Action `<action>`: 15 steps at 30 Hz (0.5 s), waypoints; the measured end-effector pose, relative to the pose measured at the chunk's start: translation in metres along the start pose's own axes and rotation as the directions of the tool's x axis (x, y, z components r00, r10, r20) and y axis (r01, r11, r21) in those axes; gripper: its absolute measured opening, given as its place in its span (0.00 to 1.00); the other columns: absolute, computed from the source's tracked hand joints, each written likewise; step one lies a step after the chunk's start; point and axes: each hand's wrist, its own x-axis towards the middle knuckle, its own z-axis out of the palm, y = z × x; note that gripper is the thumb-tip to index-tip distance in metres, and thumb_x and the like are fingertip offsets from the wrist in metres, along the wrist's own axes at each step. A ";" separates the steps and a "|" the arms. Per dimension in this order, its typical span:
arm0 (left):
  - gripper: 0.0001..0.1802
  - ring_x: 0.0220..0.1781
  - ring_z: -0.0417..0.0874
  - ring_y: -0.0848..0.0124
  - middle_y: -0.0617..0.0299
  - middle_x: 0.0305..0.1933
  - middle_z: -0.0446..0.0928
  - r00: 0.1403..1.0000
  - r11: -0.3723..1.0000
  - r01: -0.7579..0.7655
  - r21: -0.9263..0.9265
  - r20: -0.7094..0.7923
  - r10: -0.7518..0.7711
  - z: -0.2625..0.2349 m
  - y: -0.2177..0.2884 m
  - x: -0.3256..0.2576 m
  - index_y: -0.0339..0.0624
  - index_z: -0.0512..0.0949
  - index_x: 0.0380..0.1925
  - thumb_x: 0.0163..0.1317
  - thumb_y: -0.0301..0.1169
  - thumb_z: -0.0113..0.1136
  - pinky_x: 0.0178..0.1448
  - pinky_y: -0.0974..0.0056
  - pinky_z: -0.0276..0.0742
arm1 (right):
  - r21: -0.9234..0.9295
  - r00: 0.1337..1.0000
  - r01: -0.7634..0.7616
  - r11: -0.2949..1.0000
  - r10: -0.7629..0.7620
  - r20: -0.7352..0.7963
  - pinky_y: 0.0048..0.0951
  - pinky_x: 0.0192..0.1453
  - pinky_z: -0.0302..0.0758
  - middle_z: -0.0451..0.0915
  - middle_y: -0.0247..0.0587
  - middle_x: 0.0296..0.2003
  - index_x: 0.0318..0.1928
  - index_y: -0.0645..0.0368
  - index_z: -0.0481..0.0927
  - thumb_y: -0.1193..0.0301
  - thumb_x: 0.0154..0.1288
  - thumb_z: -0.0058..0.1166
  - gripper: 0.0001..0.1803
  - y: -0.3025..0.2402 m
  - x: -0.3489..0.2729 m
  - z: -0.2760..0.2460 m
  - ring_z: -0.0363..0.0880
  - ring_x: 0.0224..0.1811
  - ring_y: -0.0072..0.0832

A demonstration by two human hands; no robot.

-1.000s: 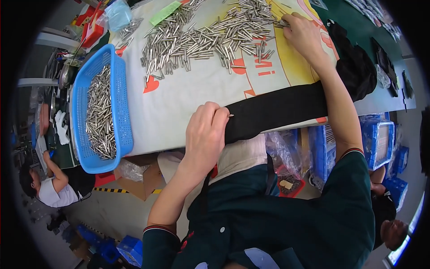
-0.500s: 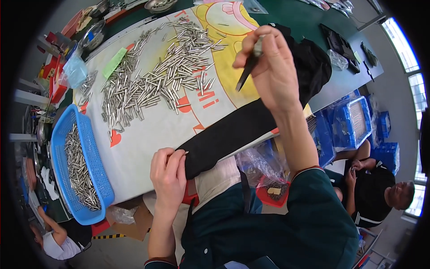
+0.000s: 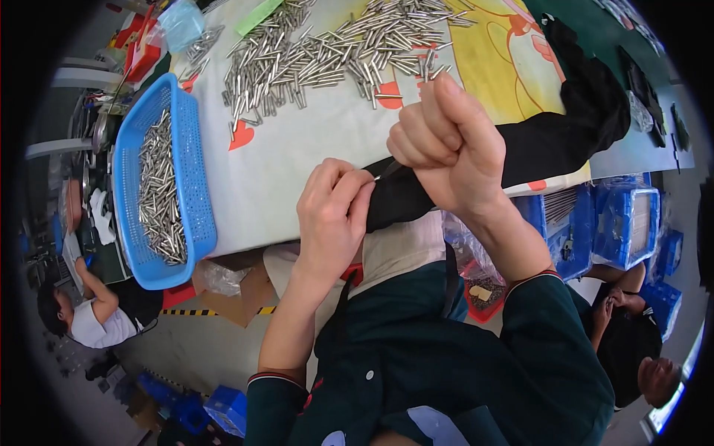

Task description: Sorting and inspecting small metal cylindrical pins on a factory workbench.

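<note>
Pinching left hand [image 3: 329, 208], slim metal pin [image 3: 377, 178], matte black cloth [image 3: 544, 147]

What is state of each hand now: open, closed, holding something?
Left hand: closed, pinching a small metal pin.
Right hand: closed, apparently around a dark tool, mostly hidden.

An open cardboard box [image 3: 229, 306] holds crumpled clear plastic [image 3: 222, 279].

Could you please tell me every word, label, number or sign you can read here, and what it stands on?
Patterned cloth: red letters, partly hidden by metal pins and the right hand; I don't copy printed wording.
Green slip: nothing legible.
</note>
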 end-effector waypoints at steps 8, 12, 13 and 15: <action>0.05 0.30 0.74 0.61 0.57 0.27 0.71 0.999 0.998 0.050 -0.047 0.000 -0.051 -0.001 -0.003 -0.005 0.35 0.76 0.25 0.47 0.17 0.61 0.34 0.60 0.70 | -0.191 0.986 0.069 0.979 -0.038 0.164 0.22 0.21 0.46 0.50 0.22 0.10 0.15 0.50 0.55 0.56 0.70 0.39 0.25 0.008 -0.004 -0.006 0.44 0.13 0.15; 0.05 0.30 0.74 0.61 0.57 0.27 0.71 0.999 0.998 0.048 -0.050 0.000 -0.048 0.000 -0.002 -0.004 0.35 0.77 0.26 0.47 0.17 0.61 0.34 0.60 0.70 | -0.008 0.996 -0.018 1.000 0.019 0.092 0.22 0.20 0.44 0.49 0.23 0.12 0.16 0.53 0.54 0.62 0.71 0.42 0.25 0.010 -0.005 -0.008 0.45 0.14 0.15; 0.05 0.30 0.74 0.61 0.57 0.27 0.71 0.999 0.998 0.049 -0.049 0.001 -0.049 0.000 -0.002 -0.004 0.35 0.77 0.26 0.47 0.17 0.61 0.34 0.60 0.70 | 0.003 0.993 -0.038 0.999 0.038 0.116 0.22 0.20 0.44 0.49 0.23 0.12 0.16 0.52 0.54 0.60 0.72 0.40 0.26 0.011 -0.005 -0.010 0.45 0.14 0.15; 0.06 0.30 0.74 0.61 0.57 0.27 0.71 0.999 0.997 0.054 -0.055 0.004 -0.054 0.000 -0.002 -0.004 0.35 0.77 0.26 0.47 0.17 0.62 0.34 0.60 0.69 | 0.016 0.989 -0.059 0.998 0.056 0.139 0.22 0.20 0.44 0.48 0.23 0.12 0.16 0.52 0.54 0.58 0.72 0.38 0.26 0.011 -0.003 -0.011 0.45 0.14 0.15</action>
